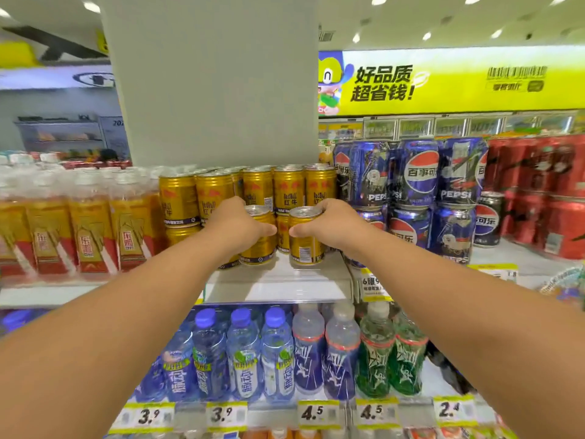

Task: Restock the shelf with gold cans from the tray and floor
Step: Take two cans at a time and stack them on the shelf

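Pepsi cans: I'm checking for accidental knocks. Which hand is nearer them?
Right. The right hand grips a gold can beside the Pepsi cans; the left hand is farther away.

Blue Pepsi cans (421, 179), water bottles (243, 353), yellow price tags (311, 413)

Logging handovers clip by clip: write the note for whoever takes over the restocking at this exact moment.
Left hand: closed around a gold can standing upright at the shelf front.
Right hand: closed around a second gold can, also upright on the shelf, beside the first, with a gap between them.
Behind them: stacked gold cans two layers high, with blue Pepsi cans on their right and bottled drinks on their left.
Done: back rows filled.
Left: release or slide these two into place, then fill the bare front strip. The tray and floor stock are out of view, so the remaining count is unknown.
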`<state>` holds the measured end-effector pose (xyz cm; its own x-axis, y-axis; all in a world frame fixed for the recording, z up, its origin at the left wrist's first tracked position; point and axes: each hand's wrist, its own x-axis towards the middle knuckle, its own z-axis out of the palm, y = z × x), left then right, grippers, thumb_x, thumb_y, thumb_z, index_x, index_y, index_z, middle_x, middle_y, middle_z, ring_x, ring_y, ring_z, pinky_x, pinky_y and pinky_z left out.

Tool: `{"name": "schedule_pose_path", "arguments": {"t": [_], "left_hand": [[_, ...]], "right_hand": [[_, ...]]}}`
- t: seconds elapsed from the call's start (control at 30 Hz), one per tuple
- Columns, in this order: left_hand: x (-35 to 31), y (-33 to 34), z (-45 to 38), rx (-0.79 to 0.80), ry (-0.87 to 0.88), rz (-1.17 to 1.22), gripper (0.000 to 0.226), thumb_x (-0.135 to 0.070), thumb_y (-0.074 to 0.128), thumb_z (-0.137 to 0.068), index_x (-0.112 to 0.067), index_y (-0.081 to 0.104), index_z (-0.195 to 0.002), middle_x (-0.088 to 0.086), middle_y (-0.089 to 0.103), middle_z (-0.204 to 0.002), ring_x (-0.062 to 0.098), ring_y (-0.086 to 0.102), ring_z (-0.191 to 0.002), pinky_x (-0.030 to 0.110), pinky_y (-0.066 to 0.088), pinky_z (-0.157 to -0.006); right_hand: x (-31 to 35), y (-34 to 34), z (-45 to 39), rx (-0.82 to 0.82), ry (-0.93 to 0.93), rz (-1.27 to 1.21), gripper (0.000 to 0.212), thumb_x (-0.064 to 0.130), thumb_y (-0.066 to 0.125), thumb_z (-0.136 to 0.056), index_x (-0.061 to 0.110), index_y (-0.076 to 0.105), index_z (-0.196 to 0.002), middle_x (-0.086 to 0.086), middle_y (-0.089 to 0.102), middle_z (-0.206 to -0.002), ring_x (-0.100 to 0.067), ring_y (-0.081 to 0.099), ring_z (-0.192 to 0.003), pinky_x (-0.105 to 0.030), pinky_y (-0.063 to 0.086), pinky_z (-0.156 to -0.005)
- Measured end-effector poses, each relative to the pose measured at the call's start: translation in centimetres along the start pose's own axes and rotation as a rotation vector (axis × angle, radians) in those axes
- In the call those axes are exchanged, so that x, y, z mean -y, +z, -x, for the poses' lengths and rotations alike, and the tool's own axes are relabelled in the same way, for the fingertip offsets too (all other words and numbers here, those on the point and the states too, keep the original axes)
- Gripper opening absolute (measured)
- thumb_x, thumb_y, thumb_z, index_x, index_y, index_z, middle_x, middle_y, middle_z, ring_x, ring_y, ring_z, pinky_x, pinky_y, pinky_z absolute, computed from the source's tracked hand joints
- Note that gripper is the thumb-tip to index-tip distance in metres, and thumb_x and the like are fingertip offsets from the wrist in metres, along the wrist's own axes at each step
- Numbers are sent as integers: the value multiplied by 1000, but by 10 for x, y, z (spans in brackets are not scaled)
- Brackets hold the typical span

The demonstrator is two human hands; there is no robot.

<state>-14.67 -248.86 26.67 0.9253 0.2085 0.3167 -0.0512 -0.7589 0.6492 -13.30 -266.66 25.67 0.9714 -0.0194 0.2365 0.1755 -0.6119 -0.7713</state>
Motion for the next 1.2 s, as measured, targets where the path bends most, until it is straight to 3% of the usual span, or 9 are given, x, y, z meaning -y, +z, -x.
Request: {"name": "schedule_pose_path", "arguments": {"t": [0.1, 0.33, 0.47, 0.6, 0.77, 0.93, 1.1, 1.2], "left_hand": [[4, 9, -7, 12, 23, -21, 71, -44, 82, -76, -11, 50, -131, 6, 57, -124, 22, 50, -96, 33, 42, -75], [5, 25, -10, -13, 40, -66, 71, -39, 80, -80, -9, 47, -134, 10, 53, -134, 30, 54, -119, 33, 42, -79], [12, 36, -12, -16, 54, -44, 67, -37, 81, -79, -12, 47, -132, 8, 57, -131, 29, 56, -116, 34, 48, -84], [17, 43, -9, -61, 83, 6, 61, -37, 81, -79, -15, 50, -126, 6, 60, -123, 28, 59, -110, 42, 54, -89], [23, 47, 1, -147, 230, -37, 70, -45, 79, -78, -19, 48, -134, 4, 60, -128, 25, 58, -117, 38, 51, -95], [23, 36, 11, -166, 299, -126, 74, -38, 74, -86, -15, 38, -147, 5, 46, -148, 25, 43, -136, 36, 39, -107], [29, 21, 32, -121, 385, -191, 64, -35, 71, -88, -16, 44, -142, 5, 51, -142, 23, 49, -129, 33, 43, -99], [39, 13, 44, -124, 413, -205, 54, -35, 70, -89, -19, 49, -136, 3, 56, -132, 21, 55, -118, 31, 46, -92]], "right_hand": [[1, 7, -5, 8, 10, -13, 62, 42, 88, -65, 17, 59, -114, 0, 64, -108, -20, 63, -97, -36, 55, -81], [-1, 23, -11, 16, 24, -23, 66, 42, 89, -62, 18, 60, -116, 0, 65, -108, -20, 62, -97, -37, 55, -83], [-4, 23, -8, 53, 12, -77, 36, 31, 87, -71, 24, 59, -93, 5, 63, -95, -13, 61, -88, -29, 51, -71], [-6, 24, -5, 62, -20, -108, 31, 28, 84, -75, 30, 53, -80, 11, 59, -86, -8, 59, -82, -25, 46, -66], [-7, 25, -1, 75, -48, -94, 28, 32, 81, -80, 32, 53, -82, 15, 57, -84, -11, 58, -86, -26, 45, -74], [-9, 26, 5, 58, -56, -72, 42, 36, 79, -82, 25, 60, -119, 7, 58, -99, -13, 56, -92, -27, 43, -78], [-13, 22, 18, 33, -43, 68, 28, 37, 72, -87, 15, 64, -100, 2, 65, -93, -18, 61, -89, -31, 49, -79], [-14, 23, 24, 26, -53, 189, 32, 37, 68, -89, 11, 66, -107, -3, 68, -101, -23, 63, -96, -31, 49, -77]]}}
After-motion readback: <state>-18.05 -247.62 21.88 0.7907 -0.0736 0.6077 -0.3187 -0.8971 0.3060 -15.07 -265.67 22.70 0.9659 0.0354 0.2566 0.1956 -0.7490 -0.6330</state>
